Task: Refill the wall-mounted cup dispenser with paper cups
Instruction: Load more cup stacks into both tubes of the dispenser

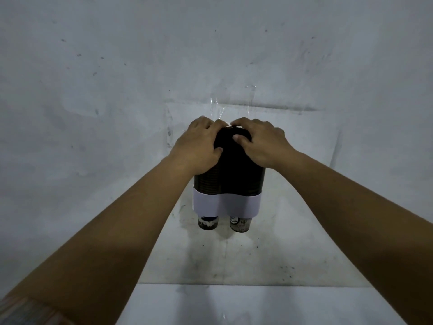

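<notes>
2 hands sit on top of the cup dispenser (228, 181), which hangs on the grey wall (117, 78). Your left hand (199, 146) curls over its upper left side, thumb pressed to the dark front. Your right hand (262, 143) curls over the upper right, fingertips on the top. Below both hands, 2 paper cups (240, 224) poke out under the dispenser's white band (226, 204).

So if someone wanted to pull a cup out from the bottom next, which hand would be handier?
Either, roughly. Both the left hand and right hand rest atop the dispenser; the left sits above the left cup, the right above the right cup.
</notes>
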